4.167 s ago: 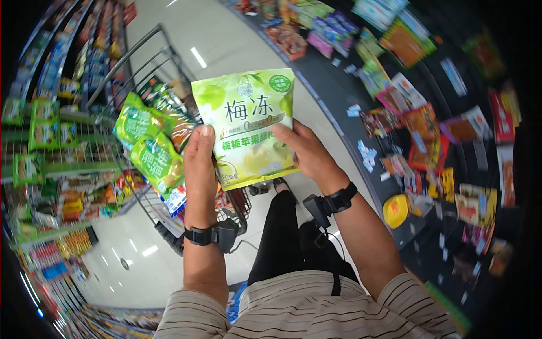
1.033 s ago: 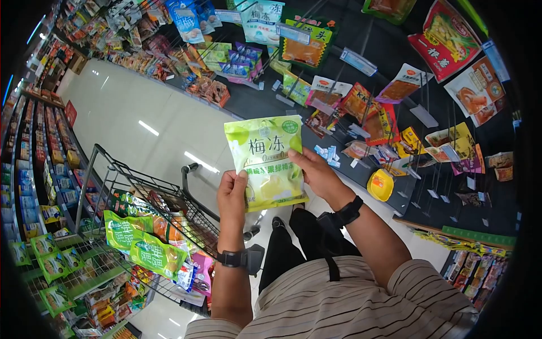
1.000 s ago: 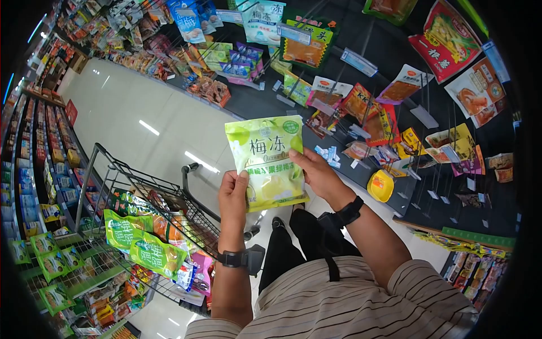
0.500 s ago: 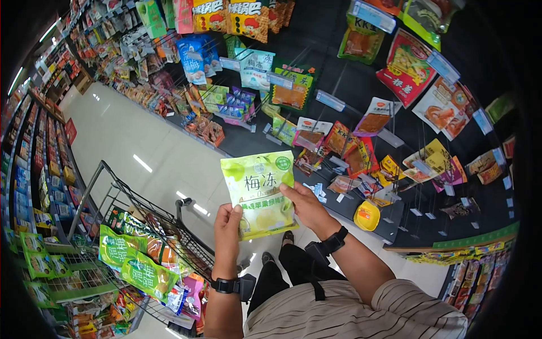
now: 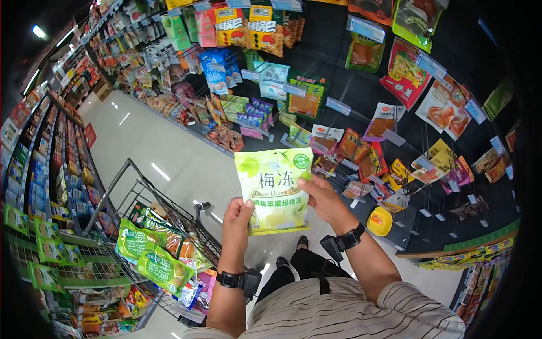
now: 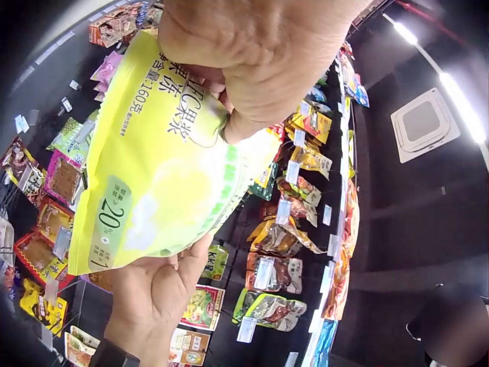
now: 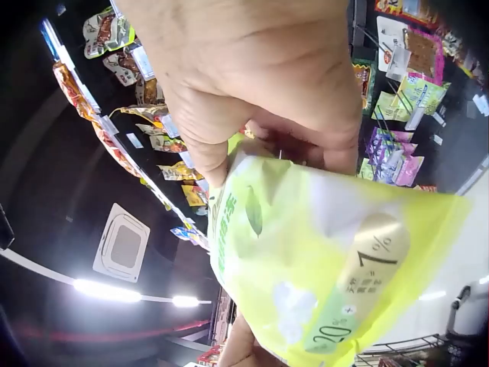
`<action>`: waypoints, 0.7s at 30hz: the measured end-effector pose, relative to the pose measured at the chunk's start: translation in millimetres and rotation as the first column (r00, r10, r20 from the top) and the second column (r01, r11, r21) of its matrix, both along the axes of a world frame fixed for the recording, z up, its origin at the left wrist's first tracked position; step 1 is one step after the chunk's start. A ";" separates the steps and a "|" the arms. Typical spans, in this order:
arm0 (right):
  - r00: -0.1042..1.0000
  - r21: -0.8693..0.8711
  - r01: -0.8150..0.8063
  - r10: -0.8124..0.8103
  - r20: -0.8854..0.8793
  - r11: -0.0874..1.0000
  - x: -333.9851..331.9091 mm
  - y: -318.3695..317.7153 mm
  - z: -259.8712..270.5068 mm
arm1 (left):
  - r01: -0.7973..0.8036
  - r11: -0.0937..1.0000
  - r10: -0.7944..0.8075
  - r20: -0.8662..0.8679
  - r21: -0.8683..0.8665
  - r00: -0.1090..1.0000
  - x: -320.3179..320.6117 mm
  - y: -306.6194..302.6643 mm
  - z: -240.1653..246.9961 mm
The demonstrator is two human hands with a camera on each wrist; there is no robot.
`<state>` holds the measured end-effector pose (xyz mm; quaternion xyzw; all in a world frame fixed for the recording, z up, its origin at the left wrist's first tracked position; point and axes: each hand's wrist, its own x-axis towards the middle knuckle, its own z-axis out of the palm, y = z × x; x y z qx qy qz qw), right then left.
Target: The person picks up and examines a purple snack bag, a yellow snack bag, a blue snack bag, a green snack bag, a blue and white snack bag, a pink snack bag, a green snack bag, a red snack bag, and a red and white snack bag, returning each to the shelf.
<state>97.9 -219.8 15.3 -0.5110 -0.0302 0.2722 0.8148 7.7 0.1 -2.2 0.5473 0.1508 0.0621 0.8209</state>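
Observation:
A pale green and yellow snack bag [image 5: 275, 195] with large dark Chinese lettering is held upright in front of the body, its printed front facing up. My left hand [image 5: 237, 221] grips its left edge, thumb on the front. On the opposite edge my right hand [image 5: 326, 202] holds it the same way, with the thumb on the front and the fingers behind. In the left wrist view the bag [image 6: 153, 168] bulges between both hands. The right wrist view shows the bag [image 7: 321, 245] under the right hand, its lower seam toward the camera.
A wire shopping cart [image 5: 169, 212] stands at the left, with green snack bags [image 5: 161, 265] and other packets in it. To the right, a dark shelf rack [image 5: 361, 107] carries hanging snack packets and a yellow tub [image 5: 379, 221]. Pale tiled floor [image 5: 164, 150] runs between the shelves.
The head view has swung from the cart and floor to more of the rack, and most recently shifted slightly left. Both hands keep hold of the bag throughout.

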 end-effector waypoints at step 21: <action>0.676 -0.719 0.029 0.517 0.526 0.695 10.2 22.4 104.1 | 0.198 0.967 -0.202 0.006 0.162 0.979 -39.0 47.6 26.1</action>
